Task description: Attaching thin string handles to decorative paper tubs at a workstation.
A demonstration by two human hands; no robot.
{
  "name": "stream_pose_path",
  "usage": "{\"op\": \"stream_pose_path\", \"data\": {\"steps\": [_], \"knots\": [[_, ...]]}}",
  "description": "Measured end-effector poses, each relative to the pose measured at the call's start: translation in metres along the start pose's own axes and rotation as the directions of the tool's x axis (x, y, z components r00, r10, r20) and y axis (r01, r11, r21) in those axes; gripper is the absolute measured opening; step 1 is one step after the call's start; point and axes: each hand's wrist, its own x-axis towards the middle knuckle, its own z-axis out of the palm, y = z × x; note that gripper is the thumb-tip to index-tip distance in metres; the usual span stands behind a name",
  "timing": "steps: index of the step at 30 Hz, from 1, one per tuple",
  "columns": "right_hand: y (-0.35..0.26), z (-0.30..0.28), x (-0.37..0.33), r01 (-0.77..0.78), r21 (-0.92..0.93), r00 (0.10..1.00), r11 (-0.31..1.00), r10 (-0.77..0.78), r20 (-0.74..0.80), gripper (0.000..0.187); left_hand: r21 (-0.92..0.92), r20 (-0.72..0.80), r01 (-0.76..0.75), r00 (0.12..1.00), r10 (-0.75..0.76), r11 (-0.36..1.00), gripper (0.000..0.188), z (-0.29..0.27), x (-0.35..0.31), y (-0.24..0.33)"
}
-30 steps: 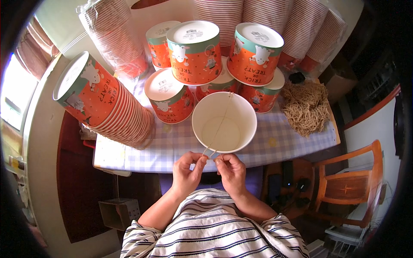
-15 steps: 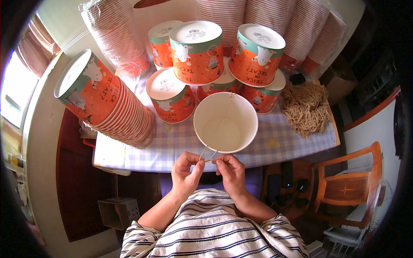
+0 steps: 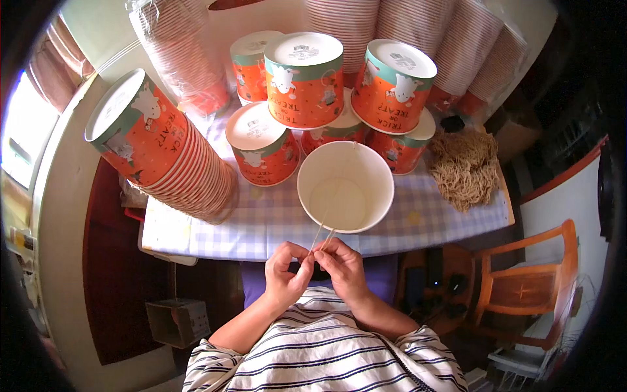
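Observation:
Both hands meet in front of my body, just off the table's near edge. My left hand (image 3: 287,271) pinches a thin beige string (image 3: 319,234) between thumb and fingertips. Touching it, my right hand (image 3: 343,266) pinches the same string close by. The string runs up over the near rim of a white-lined paper bucket (image 3: 346,189) and across its inside to the far rim. This bucket stands mouth up and tilted toward me at the table's front; its inside holds nothing else I can make out. Any knot between the fingertips is too small to see.
Orange and green paper buckets (image 3: 304,85) stand upside down in a pile behind. A tall nested stack (image 3: 176,157) leans at left. Plastic-wrapped stacks (image 3: 415,26) line the back. A bundle of beige cords (image 3: 464,170) lies at right on the checked tablecloth (image 3: 261,222). A wooden chair (image 3: 529,287) stands right.
My hands have drawn together, their fingertips now touching around the string. The bucket sits nearly where it was; the whole view has shifted slightly.

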Motion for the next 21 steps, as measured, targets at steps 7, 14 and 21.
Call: {"op": "stream_pose_path", "data": {"steps": [7, 14, 21], "knots": [[-0.009, 0.002, 0.006, -0.036, 0.286, 0.979, 0.958, 0.091, -0.182, 0.011, -0.076, 0.016, -0.203, 0.979, 0.205, 0.976, 0.013, -0.001, -0.003, -0.001], [-0.01, -0.005, 0.01, -0.103, 0.385, 0.964, 0.917, 0.187, -0.187, 0.012, -0.074, -0.008, -0.168, 0.986, 0.168, 0.983, 0.012, -0.009, 0.001, -0.004], [-0.015, -0.008, 0.013, -0.185, 0.536, 0.968, 0.824, 0.247, -0.044, 0.011, 0.12, -0.061, -0.08, 0.994, 0.087, 0.99, 0.019, -0.015, 0.013, 0.003]]}}
